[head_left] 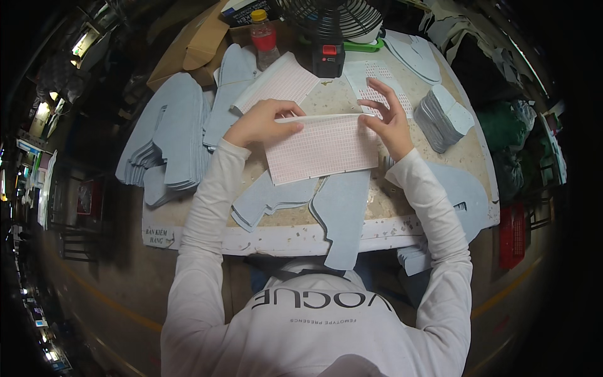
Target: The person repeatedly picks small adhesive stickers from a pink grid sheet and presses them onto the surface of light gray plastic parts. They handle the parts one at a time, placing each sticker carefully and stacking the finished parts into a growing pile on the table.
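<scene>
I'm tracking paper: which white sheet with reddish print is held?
The frontmost pink gridded white paper sheet, held in the left hand, the right hand at its edge; the curled pink gridded sheet and flat red printed sheet lie farther back.

the marks on the printed sheet are too small to read them. some fingers of the left hand pass behind this sheet, so they are partly hidden. just below the sheet, two grey-blue pieces have their upper ends covered by it. at lower right of the sheet, the right sleeve hides a part of other cut pieces. far above the sheet, the fan is cut by the upper edge. well below the sheet, the shirt is cut by the lower edge. far left of the sheet, everything is blurred and dark.
</scene>
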The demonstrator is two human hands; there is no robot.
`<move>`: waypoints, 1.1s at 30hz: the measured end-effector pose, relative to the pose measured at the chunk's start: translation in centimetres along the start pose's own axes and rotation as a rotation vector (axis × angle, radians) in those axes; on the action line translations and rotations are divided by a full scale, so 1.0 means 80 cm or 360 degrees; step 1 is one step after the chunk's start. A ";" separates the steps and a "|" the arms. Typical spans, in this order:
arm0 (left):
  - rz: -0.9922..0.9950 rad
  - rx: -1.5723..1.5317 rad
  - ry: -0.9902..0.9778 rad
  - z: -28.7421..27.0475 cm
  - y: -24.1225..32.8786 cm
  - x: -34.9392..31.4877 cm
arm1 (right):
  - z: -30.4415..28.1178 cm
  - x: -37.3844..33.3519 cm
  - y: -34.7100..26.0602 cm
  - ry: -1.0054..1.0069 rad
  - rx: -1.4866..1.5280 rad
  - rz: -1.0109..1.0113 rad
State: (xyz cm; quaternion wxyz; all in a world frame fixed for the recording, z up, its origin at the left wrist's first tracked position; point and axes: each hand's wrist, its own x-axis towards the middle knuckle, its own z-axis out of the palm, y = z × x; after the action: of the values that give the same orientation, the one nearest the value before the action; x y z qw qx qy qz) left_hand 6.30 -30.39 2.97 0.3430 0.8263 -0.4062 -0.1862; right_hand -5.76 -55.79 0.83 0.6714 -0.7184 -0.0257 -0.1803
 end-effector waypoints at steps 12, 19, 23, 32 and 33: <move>0.0007 0.0808 0.1223 -0.027 -0.042 0.003 | -0.025 0.016 0.021 -0.0051 -0.0470 0.0188; 0.0219 0.0069 0.0526 0.068 -0.004 0.016 | 0.012 -0.015 0.043 -0.0370 -0.1411 -0.0599; 0.0251 0.0583 0.0600 0.104 -0.005 0.011 | 0.022 -0.019 0.041 -0.0324 -0.1665 -0.0696; 0.0262 -0.0701 0.0386 0.088 -0.013 0.018 | -0.025 0.011 0.026 0.0157 -0.1535 -0.0371; 0.0193 -0.1094 0.0069 0.081 -0.009 0.016 | -0.025 0.010 0.028 -0.0018 -0.1385 -0.0353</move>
State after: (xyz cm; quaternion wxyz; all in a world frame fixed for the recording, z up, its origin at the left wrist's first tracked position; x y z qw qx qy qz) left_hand 3.65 -33.78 -2.11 0.6203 0.6406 -0.3605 -0.2737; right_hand -4.82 -58.12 -0.99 0.2831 -0.9278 -0.0281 -0.2413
